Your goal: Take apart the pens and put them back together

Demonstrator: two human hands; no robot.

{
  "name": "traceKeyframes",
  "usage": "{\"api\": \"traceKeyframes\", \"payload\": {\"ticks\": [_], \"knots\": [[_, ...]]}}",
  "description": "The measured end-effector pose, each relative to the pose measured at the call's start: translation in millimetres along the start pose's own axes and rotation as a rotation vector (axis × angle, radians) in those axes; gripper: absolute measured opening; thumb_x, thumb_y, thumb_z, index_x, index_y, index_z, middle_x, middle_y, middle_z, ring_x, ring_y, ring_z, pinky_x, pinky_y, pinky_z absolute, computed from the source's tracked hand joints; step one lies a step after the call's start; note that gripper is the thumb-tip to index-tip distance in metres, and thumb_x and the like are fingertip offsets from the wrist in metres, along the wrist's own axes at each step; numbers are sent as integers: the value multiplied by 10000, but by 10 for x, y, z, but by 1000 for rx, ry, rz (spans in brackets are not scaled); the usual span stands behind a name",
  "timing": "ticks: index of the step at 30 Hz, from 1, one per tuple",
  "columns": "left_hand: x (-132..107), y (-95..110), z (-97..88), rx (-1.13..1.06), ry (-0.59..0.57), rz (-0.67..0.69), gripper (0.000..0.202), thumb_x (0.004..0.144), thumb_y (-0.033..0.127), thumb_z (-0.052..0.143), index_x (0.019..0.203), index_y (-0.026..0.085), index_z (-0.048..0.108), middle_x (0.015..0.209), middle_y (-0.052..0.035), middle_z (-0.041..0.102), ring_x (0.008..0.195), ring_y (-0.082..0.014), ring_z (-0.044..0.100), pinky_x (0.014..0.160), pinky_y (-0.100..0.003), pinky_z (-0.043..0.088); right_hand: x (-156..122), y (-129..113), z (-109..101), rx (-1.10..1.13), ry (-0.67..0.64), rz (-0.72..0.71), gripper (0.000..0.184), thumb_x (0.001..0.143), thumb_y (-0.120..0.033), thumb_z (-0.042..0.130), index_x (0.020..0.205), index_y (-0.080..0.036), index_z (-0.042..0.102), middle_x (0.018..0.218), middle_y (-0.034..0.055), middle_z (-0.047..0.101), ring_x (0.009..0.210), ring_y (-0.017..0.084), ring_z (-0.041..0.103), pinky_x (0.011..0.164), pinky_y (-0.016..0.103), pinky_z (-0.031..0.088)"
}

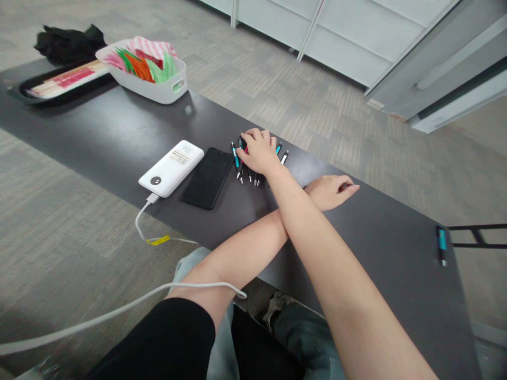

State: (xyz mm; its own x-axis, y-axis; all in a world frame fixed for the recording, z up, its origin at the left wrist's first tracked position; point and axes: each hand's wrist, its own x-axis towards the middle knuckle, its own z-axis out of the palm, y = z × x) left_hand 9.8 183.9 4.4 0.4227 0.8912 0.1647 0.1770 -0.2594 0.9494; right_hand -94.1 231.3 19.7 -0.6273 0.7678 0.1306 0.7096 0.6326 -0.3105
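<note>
My arms cross over the dark table (380,248). My right hand (259,151) reaches across to the left and rests on a bunch of several pens (240,161) with teal and pink barrels, its fingers curled over them. My left hand (331,191) lies on the table to the right of that, behind my right forearm, with its fingers curled in and nothing visible in them. A black phone (208,177) lies just left of the pens.
A white power bank (171,169) with a white cable (144,221) lies beside the phone. A white basket (174,87) of coloured packets, a black tray (27,94) and a black cloth (69,45) sit far left. One teal pen (441,245) lies near the right edge.
</note>
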Motion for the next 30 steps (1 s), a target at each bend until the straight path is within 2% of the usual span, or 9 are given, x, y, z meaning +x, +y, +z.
{"api": "traceKeyframes", "payload": {"ticks": [4,9,14,17,20,22,26,28,30], "knots": [[14,-22,8,-40,24,1,243,1292,396,699,1253,245,885,1348,-126,963,1175,-255,857,1040,-389,614,60,16,43,22,12,8,468,1174,-490,781,1589,-273,785,1639,237,745,1610,576,569,1335,885,486],[35,-49,20,-65,12,-6,265,1298,442,699,1252,242,865,1369,-130,960,1184,-250,852,1046,-392,608,79,-18,3,74,10,68,480,1146,-442,770,1588,-257,758,1630,239,740,1611,577,576,1339,897,466],[58,-84,25,-79,17,8,268,1305,467,683,1222,264,838,1360,-114,957,1210,-240,858,1065,-377,620,97,-54,-13,106,43,83,404,1123,-453,799,1472,-250,798,1598,244,741,1590,586,578,1334,893,452],[62,-88,26,-80,9,18,246,1303,443,691,1219,264,838,1360,-102,962,1207,-230,862,1078,-359,624,118,9,7,116,39,91,406,1126,-420,794,1504,-272,780,1506,205,797,1546,553,609,1327,854,463],[65,-95,33,-85,16,25,244,1294,434,704,1212,252,844,1322,-106,963,1208,-241,875,1082,-368,630,175,155,67,198,98,98,395,1178,-415,745,1555,-301,752,1417,140,835,1512,496,658,1336,820,474],[64,-102,39,-88,31,10,209,1269,420,736,1172,271,846,1280,-82,962,1199,-248,889,1060,-375,645,253,266,138,317,174,93,378,1223,-452,723,1570,-304,742,1337,102,837,1453,444,715,1332,777,511],[46,-89,45,-103,63,-14,175,1239,378,780,1085,312,828,1203,-29,956,1166,-251,896,1058,-385,669,452,398,272,588,316,26,470,1265,-645,749,1608,-325,722,1236,57,794,1192,313,812,1200,563,666],[42,-72,48,-108,75,-17,212,1254,387,779,1065,298,815,1193,-50,954,1140,-252,886,1055,-388,661,473,426,252,663,396,-15,594,1237,-763,779,1659,-354,693,1273,58,785,1136,279,826,1111,484,707],[54,-61,56,-126,98,-38,244,1258,372,793,1033,277,799,1138,-71,942,1084,-247,869,1022,-378,644,358,487,131,707,507,-54,658,1225,-845,749,1680,-376,676,1332,72,780,1130,262,837,1048,442,724]]}}
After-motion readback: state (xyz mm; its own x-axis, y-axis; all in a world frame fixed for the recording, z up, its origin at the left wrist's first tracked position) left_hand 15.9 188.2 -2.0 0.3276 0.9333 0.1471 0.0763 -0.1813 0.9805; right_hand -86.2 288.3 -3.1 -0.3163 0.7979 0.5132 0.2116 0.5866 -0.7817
